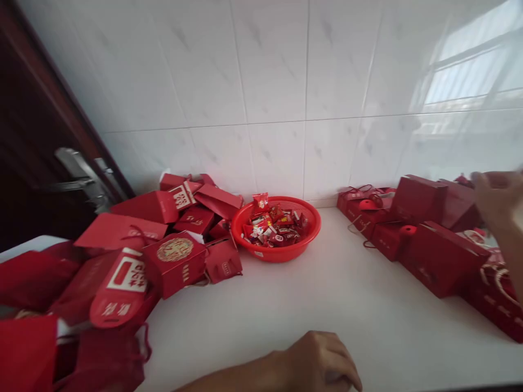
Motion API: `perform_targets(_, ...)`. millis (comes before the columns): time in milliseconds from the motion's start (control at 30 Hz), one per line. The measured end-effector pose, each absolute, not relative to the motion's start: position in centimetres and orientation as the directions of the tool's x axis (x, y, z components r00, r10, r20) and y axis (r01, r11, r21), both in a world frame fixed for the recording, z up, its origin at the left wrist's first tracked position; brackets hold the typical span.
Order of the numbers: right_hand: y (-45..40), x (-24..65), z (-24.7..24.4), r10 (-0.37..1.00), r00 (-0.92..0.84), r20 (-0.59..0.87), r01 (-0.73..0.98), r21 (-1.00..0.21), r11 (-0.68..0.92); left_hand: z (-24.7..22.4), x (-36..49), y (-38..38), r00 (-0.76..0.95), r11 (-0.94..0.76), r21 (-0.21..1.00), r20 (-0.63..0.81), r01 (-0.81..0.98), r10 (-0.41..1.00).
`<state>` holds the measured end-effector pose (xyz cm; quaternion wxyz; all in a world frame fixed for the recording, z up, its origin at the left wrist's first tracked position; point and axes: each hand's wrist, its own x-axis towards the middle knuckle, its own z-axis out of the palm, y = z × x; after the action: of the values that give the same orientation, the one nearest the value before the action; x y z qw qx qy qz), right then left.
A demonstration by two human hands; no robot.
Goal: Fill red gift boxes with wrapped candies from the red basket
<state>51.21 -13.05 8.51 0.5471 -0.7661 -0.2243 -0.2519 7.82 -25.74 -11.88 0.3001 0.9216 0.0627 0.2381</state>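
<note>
My left hand [327, 362] is low in the middle of the head view, over the white tabletop [253, 321]. Its fingers are curled, and something small and pale shows under them, too hidden to name. At the right edge my right hand [496, 190] is raised beside the red gift boxes [441, 256]; blur and the frame edge hide what its fingers do. A red plastic basket [281, 254] of wrapped candies [278, 226] stands near the wall, beyond my left hand and touching neither hand.
Red boxes and bags [175, 256] are heaped across the left side of the table. Behind the table rises a white tiled wall [269, 81]. A dark door with a metal handle [81, 174] is at the far left.
</note>
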Motion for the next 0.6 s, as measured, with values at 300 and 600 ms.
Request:
perform_targets(300,-16.2,34.5,10.2,0.094,0.213,0.973,0.848,-0.232,0.476,-4.4,3.4,-23.9,0.692,-0.911,0.400,0.628,0.104,0.355)
perform_targets(600,-17.9,20.7,1.4,0.332,-0.501,0.799,0.296,-0.203,0.933,3.4,-12.8,-29.9,-0.035,-0.346,0.269,0.832,0.899,0.554)
